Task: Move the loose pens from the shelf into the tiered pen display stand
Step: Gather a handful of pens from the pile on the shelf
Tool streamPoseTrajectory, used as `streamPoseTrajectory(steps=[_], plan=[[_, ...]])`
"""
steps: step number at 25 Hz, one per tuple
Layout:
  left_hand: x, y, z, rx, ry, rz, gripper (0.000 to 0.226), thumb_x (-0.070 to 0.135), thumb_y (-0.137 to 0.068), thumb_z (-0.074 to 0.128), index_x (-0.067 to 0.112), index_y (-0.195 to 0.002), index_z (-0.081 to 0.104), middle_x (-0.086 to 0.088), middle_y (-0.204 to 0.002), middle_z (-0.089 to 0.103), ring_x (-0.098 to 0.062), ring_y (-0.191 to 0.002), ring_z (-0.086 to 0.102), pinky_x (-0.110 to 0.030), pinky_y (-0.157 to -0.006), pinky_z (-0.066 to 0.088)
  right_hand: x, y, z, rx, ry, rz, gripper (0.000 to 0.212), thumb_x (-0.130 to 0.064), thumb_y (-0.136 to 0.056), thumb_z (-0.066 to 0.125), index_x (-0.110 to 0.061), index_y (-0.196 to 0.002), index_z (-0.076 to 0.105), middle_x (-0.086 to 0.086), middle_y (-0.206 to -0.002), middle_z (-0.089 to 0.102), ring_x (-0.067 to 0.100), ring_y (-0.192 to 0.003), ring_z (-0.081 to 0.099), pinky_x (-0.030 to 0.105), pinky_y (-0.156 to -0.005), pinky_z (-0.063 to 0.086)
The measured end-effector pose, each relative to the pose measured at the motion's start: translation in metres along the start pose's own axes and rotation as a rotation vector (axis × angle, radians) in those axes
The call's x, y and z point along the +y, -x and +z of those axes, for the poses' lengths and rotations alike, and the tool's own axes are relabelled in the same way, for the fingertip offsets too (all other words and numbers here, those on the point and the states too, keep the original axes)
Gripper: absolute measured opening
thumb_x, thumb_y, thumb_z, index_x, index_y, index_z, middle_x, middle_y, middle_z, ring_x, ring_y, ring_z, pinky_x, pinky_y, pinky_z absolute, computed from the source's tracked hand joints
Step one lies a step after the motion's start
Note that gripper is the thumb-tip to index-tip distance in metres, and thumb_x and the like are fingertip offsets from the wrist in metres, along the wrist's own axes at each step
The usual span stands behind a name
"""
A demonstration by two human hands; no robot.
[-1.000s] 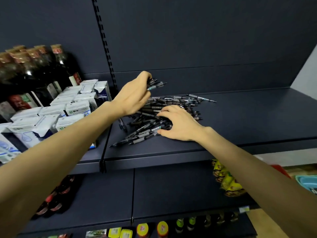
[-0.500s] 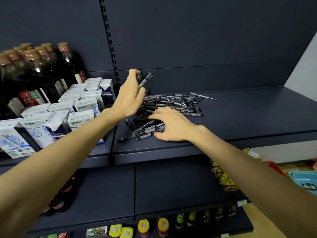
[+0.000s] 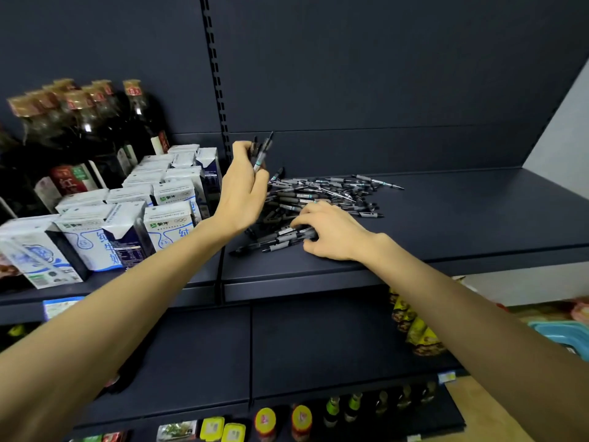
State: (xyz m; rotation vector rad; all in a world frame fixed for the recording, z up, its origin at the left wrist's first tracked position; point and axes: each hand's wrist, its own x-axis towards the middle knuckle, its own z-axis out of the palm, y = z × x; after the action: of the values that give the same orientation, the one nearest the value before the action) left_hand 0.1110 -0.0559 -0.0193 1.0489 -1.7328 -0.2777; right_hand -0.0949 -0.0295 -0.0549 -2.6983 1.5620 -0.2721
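Dark slotted back panel (image 3: 382, 74), grey wall (image 3: 564, 129)

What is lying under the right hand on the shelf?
Under the right hand lie grey-grip pens from the pile, their ends sticking out left of its fingers. The palm covers how many, and whether it grips them.

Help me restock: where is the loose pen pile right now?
The loose pen pile lies mid-frame on the dark shelf, right of the milk cartons, its near edge under the right hand.
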Motion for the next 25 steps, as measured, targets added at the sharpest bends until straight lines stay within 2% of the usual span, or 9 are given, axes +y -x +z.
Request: streamPoseTrajectory(steps=[5,9,12,17,20,22,25], plan=[[-0.009,0.009,0.005,-0.018,0.02,-0.024,0.019,0.008,-0.096,0.042,0.019,-0.109,0.033,0.008,-0.077,0.05,-0.01,-0.067,0.047,-0.033,-0.065,0.028,0.011,0.005,0.004,0.007,-0.005,0.008,0.046,-0.027,-0.091,0.062,-0.025,-0.137,0.061,-0.003,-0.135,0.057,0.022,-0.126,0.049,0.04,-0.102,0.042],[-0.013,0.007,0.005,0.015,0.067,-0.074,0.017,0.009,-0.093,0.04,0.018,-0.107,0.035,0.007,-0.076,0.048,-0.015,-0.065,0.045,-0.035,-0.063,0.033,0.011,0.007,0.007,0.067,0.029,0.011,0.047,-0.029,-0.091,0.062,-0.024,-0.138,0.061,-0.003,-0.136,0.058,0.023,-0.128,0.048,0.041,-0.104,0.041],[-0.012,0.007,0.004,0.057,0.109,-0.103,0.016,0.004,-0.094,0.04,0.012,-0.107,0.037,0.007,-0.074,0.047,-0.004,-0.06,0.043,-0.03,-0.061,0.036,-0.012,-0.001,0.012,0.059,-0.018,-0.09,0.051,-0.029,-0.091,0.063,-0.021,-0.141,0.059,-0.002,-0.14,0.056,0.022,-0.132,0.046,0.042,-0.107,0.04],[-0.011,0.012,-0.004,0.117,0.154,-0.194,0.015,0.002,-0.094,0.04,0.009,-0.108,0.037,0.007,-0.078,0.045,0.005,-0.062,0.044,-0.03,-0.066,0.036,-0.015,-0.017,0.004,0.013,0.111,-0.156,0.043,-0.027,-0.093,0.061,-0.025,-0.136,0.064,-0.002,-0.13,0.061,0.022,-0.124,0.053,0.04,-0.102,0.042],[-0.015,0.016,-0.01,0.13,0.193,-0.247,0.018,0.007,-0.092,0.04,0.01,-0.109,0.038,0.006,-0.081,0.046,0.0,-0.065,0.042,-0.035,-0.07,0.038,-0.01,-0.018,-0.001,0.03,0.149,-0.139,0.038,-0.029,-0.094,0.061,-0.024,-0.131,0.065,-0.005,-0.125,0.063,0.02,-0.121,0.057,0.038,-0.098,0.046],[-0.019,0.017,-0.014,0.133,0.211,-0.278,0.022,0.013,-0.088,0.039,0.011,-0.11,0.038,0.003,-0.084,0.048,-0.011,-0.072,0.042,-0.037,-0.071,0.039,-0.009,-0.017,-0.001,0.058,0.126,-0.108,0.03,-0.032,-0.093,0.065,-0.024,-0.122,0.067,-0.006,-0.12,0.065,0.018,-0.117,0.059,0.04,-0.096,0.048],[-0.022,0.019,-0.016,0.139,0.185,-0.303,0.033,0.018,-0.085,0.038,0.003,-0.115,0.04,0.002,-0.089,0.051,-0.015,-0.077,0.044,-0.037,-0.076,0.041,-0.006,-0.015,-0.004,0.078,-0.083,0.0,0.019,-0.038,-0.088,0.075,-0.03,-0.105,0.072,-0.011,-0.111,0.068,0.014,-0.109,0.062,0.038,-0.091,0.052]])
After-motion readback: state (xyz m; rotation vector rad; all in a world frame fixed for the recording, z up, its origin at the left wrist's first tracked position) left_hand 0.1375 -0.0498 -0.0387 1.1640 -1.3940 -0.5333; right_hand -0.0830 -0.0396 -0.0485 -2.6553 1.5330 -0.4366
